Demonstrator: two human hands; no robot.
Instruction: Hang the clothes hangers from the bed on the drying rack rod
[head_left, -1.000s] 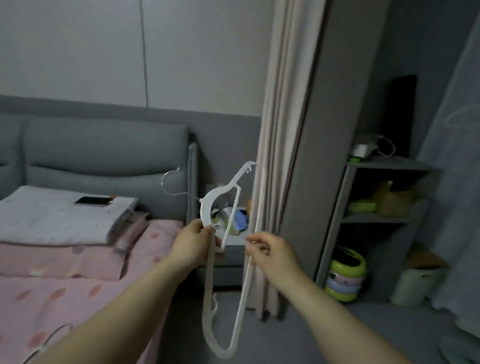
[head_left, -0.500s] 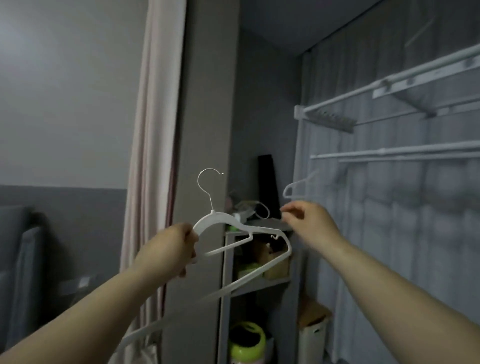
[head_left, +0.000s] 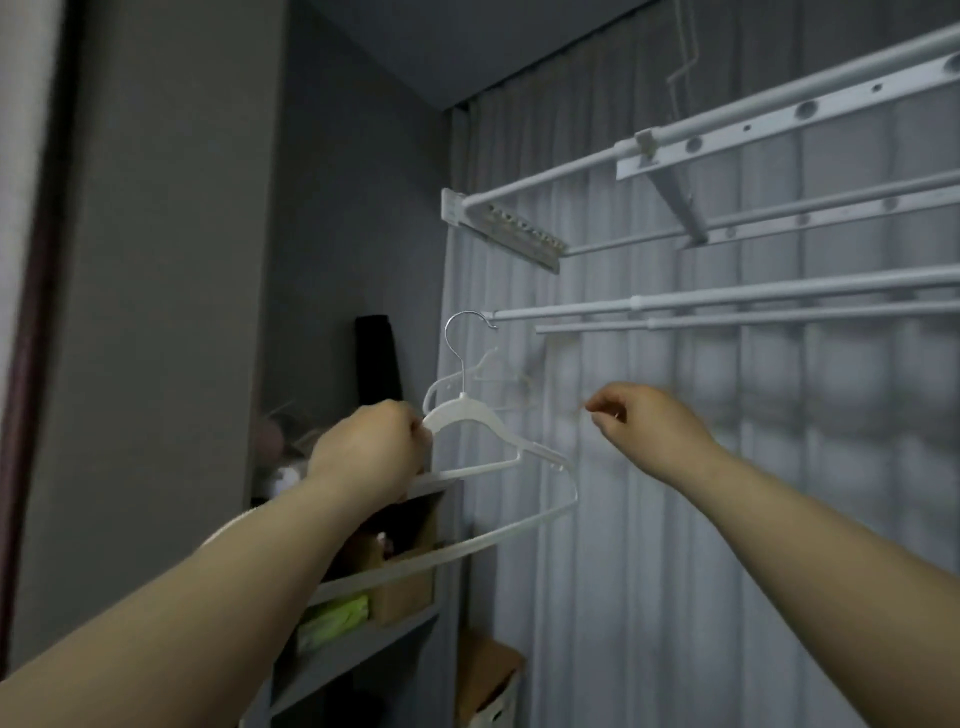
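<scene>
left hand fisted on hanger

a dim room in grey light. a pale sheer curtain covers the right side from ceiling down, with soft brighter patches glowing through it. a grey wall meets it in the corner, and a broad grey pillar stands to the left. low in the corner is a grey shelf unit holding a brown box and something lime green. a tall black object stands on its top.
</scene>
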